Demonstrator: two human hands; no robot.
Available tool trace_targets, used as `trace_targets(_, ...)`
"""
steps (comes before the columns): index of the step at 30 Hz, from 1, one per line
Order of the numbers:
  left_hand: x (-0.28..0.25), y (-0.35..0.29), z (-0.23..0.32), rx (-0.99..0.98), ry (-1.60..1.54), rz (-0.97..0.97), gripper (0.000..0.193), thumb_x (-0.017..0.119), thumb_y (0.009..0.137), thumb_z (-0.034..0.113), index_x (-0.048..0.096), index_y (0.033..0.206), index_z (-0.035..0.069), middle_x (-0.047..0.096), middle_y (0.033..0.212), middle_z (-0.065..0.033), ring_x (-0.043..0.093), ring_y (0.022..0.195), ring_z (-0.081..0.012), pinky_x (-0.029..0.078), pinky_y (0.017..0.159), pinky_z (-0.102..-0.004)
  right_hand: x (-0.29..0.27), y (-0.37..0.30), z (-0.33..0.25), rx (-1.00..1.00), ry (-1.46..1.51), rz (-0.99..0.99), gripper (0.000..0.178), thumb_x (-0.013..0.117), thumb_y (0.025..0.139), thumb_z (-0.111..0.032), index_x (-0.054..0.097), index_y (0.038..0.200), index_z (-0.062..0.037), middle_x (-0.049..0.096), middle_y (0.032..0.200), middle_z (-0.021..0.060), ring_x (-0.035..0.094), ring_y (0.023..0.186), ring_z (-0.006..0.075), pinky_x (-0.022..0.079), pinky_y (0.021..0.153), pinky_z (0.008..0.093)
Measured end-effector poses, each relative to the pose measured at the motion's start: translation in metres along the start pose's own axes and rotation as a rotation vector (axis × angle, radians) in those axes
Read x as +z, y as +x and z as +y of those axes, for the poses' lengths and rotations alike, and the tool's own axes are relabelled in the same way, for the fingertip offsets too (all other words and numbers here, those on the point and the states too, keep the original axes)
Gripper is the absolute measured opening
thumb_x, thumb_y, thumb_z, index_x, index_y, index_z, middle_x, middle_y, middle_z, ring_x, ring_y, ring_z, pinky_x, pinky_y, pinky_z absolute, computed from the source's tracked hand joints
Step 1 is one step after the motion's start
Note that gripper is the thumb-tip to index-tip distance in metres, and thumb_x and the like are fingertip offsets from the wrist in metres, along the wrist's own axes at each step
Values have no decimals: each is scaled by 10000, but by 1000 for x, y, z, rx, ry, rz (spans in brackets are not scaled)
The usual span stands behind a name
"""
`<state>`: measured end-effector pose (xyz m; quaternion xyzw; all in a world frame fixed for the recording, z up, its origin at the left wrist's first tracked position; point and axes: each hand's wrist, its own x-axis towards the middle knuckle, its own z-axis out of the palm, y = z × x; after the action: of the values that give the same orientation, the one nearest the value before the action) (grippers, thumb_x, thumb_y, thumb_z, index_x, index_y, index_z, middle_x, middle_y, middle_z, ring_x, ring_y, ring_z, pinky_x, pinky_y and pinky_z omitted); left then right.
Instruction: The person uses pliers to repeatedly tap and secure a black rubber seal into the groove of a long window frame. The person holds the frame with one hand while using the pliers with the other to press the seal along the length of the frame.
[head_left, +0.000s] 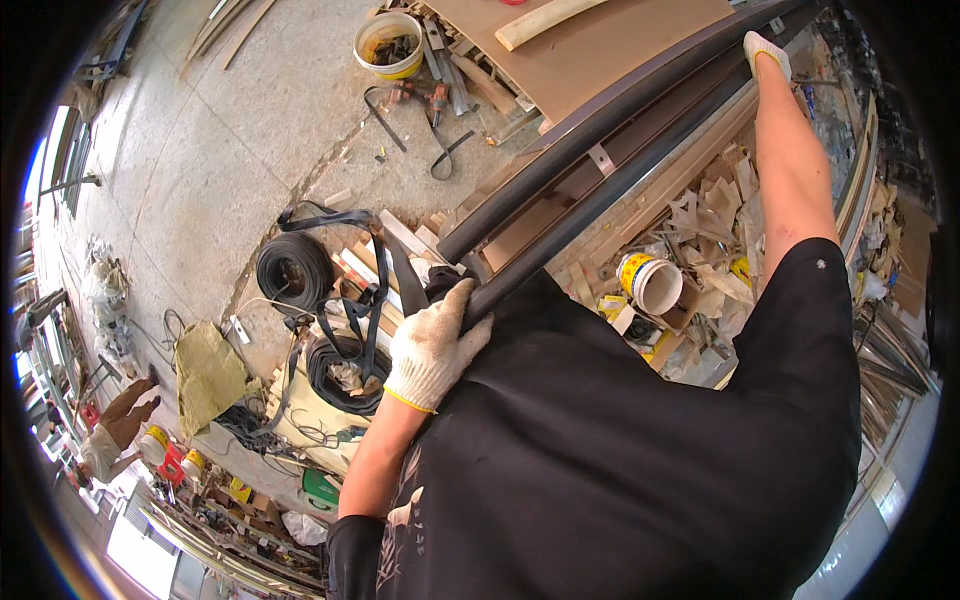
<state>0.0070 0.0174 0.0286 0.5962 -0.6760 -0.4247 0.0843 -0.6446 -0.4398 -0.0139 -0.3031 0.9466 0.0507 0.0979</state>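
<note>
Support at the near end is given by the left hand (437, 342), gloved in white knit, its fingers wrapped around the tip of the nearer dark rail (540, 247), close against the black shirt (560, 440). A black strap (405, 275) lies just beside that grip and is best kept clear of the fingers. The rail is slanted up to the right, alongside a farther dark rail (545, 172); a small metal plate (602, 160) is seen between them. Whether the two are joined cannot be told.

At the rail's upper part the right hand (768, 55), also gloved, is placed with the arm well extended; its fingers are hidden, so their closure cannot be told. With such a reach, even pressure from both hands is probably called for, so that the length is not twisted. Around the white bucket (655, 285) of the scrap heap, footing should be watched; beyond, the orange drill (430, 98) on the floor should be avoided.
</note>
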Motion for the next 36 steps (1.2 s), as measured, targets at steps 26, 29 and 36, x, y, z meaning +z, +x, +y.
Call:
trace_targets(26, 9, 9, 21, -12, 30, 28, 654, 817, 891, 398, 584, 1351, -4, 729, 956, -230, 719, 831, -425, 554, 692, -499, -13, -89, -17, 11, 181, 160, 565, 614, 865, -417, 747, 1271, -47, 761, 1271, 153, 715, 1217, 280, 541, 1023, 420)
trace_targets(29, 9, 8, 30, 152, 149, 325, 664, 807, 883, 337, 582, 1417, 12, 654, 1204, -205, 605, 1107, -416, 479, 958, -497, -32, -51, 3, -181, 107, -31, 453, 556, 884, -292, 774, 1188, -36, 785, 1140, 198, 796, 962, 322, 604, 902, 465)
trace_targets(36, 31, 31, 75, 149, 533, 587, 732, 692, 969, 453, 508, 1528, 19, 473, 1563, -237, 432, 1449, -448, 352, 1185, -537, -12, -25, 106, -296, 980, -466, 206, 581, 764, -43, 592, 962, 14, 657, 822, 176, 652, 676, 351, 570, 625, 535)
